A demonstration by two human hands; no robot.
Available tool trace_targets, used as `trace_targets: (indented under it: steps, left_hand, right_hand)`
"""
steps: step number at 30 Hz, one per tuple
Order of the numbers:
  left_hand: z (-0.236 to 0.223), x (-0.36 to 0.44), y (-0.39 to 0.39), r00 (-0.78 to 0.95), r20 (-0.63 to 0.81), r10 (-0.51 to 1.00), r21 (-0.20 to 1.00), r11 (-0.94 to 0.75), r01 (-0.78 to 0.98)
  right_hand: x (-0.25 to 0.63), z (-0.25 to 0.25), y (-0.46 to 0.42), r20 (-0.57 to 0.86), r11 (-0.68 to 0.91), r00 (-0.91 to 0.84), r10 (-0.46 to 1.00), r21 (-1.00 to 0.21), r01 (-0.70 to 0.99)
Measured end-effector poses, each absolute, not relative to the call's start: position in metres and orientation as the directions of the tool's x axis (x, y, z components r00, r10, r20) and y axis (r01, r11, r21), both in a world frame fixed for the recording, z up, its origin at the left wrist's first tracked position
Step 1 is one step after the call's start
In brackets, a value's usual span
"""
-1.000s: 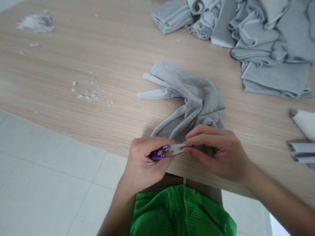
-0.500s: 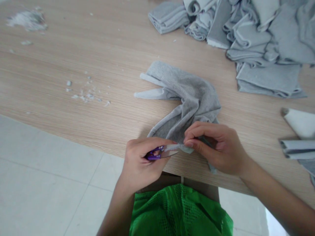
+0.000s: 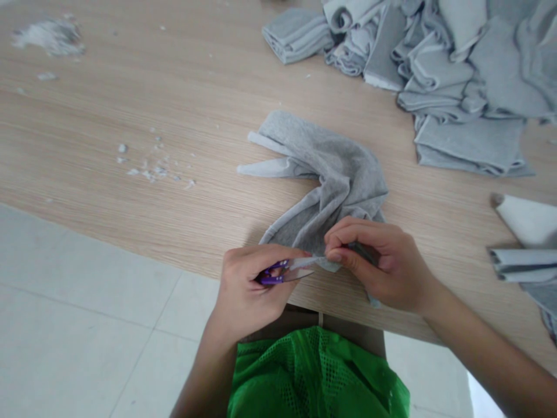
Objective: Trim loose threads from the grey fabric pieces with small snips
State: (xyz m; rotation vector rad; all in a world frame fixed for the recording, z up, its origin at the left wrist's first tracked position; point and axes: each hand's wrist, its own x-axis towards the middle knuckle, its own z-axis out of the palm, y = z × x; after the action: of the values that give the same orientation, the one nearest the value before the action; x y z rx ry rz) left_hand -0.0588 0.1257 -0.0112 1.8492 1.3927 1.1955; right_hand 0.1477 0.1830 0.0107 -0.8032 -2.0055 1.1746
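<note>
My left hand is closed around purple-handled thread snips, whose blades point right and stand apart. Its thumb and fingertips also meet the pale edge of a grey piece of fabric. That fabric lies crumpled and curved on the table, its far end split into two pale-hemmed tips. My right hand pinches the same edge just right of the blades, finger and thumb pressed together. Between the two hands a short stretch of edge shows. Any loose thread there is too small to make out.
A heap of folded grey fabric pieces fills the back right. More pale and grey pieces lie at the right edge. Small lint scraps are scattered left of the fabric, and a whitish pile of lint sits far left on the wooden table.
Both hands keep nearly the same hold on the fabric and snips. The view has shifted very slightly, so the heap at the right appears a little further left.
</note>
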Motion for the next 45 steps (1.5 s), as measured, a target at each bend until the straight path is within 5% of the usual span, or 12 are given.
trace_targets:
  steps: [9, 18, 24, 34, 45]
  left_hand:
    - [-0.013, -0.059, 0.124, 0.103, 0.362, 0.926, 0.8, -0.366, 0.476]
    - [0.014, -0.092, 0.122, 0.331, 0.138, 0.933, 0.924, -0.241, 0.295]
    - [0.038, -0.097, 0.13, 0.367, 0.117, 0.923, 0.726, -0.332, 0.602]
    - [0.054, -0.076, 0.138, 0.462, 0.19, 0.866, 0.446, -0.496, 0.745]
    - [0.05, -0.068, 0.142, 0.509, 0.243, 0.826, 0.421, -0.562, 0.712]
  right_hand:
    - [0.149, 0.011, 0.181, 0.232, 0.371, -0.578, 0.783, -0.919, 0.133]
    - [0.15, 0.014, 0.18, 0.247, 0.329, -0.575, 0.78, -0.944, 0.041]
    - [0.151, 0.013, 0.179, 0.292, 0.34, -0.536, 0.792, -0.94, -0.01]
    - [0.151, 0.011, 0.179, 0.275, 0.296, -0.511, 0.814, -0.954, -0.041]
    - [0.152, 0.011, 0.178, 0.274, 0.298, -0.485, 0.83, -0.954, -0.03]
